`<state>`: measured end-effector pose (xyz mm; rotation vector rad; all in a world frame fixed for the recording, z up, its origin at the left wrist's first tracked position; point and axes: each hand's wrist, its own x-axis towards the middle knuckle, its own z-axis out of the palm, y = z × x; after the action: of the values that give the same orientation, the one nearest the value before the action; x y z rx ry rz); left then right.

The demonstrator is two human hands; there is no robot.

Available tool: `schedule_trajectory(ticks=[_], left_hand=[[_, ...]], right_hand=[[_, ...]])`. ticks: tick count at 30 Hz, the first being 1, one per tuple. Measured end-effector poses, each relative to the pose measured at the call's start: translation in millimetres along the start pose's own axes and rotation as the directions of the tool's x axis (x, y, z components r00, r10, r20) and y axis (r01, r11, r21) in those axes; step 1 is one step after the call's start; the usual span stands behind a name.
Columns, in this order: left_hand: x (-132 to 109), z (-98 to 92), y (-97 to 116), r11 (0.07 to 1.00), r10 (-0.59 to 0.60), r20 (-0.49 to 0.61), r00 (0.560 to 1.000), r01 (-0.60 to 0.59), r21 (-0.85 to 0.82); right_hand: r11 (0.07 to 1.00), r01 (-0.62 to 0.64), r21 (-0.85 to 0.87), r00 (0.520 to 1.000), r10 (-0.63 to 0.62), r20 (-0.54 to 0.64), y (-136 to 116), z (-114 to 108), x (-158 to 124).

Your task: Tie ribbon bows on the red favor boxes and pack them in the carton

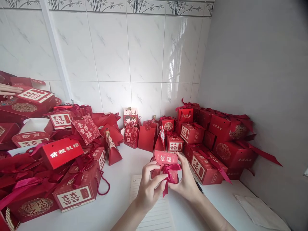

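Both my hands hold a small red gift box with gold characters on its lid and a dark red ribbon bow on its front. My left hand grips the box's left side, thumb and fingers pinching at the ribbon. My right hand cups the right side, its fingers wrapped round the box. The box is held just above a lined sheet of paper on the white table.
Heaps of red gift boxes crowd the table's left and back right corner. Small red bags stand against the tiled wall. Another person's fingers touch a box at far left. A folded white cloth lies at right.
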<state>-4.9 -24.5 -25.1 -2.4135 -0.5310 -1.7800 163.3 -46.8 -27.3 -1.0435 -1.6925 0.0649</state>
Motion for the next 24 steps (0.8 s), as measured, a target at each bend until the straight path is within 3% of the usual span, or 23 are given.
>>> schedule_trajectory(ticks=[24], left_hand=[[1.3,-0.7,1.2,1.000,0.015,-0.006,1.000,-0.015,-0.003]], right_hand=[[0.998,0.040,-0.041,0.999,-0.040,-0.006,-5.2,-1.8,2.2]])
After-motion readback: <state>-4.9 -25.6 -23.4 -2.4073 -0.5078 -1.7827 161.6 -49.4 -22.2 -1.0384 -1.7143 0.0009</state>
